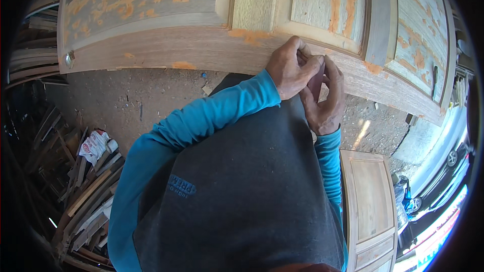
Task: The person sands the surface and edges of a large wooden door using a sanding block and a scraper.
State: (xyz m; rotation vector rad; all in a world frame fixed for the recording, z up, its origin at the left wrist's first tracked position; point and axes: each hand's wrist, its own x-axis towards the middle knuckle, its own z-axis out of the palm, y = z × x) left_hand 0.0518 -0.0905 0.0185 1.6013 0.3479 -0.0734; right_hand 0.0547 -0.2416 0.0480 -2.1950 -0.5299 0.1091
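While scrap timber is piled at the far left, with a white bag laid on it, a small shiny object is seen at the near left corner of the panelled wooden door. At its near edge, slightly right of the middle, a reddish-brown sheet, apparently sandpaper, is gripped by the left hand and the right hand. Whether the door is touched cannot be told. Further right, a second panelled door is placed.

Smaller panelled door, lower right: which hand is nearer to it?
Right. In the head view, the right hand is above and left of the smaller panelled door, apart from it; the left hand is farther up and left.
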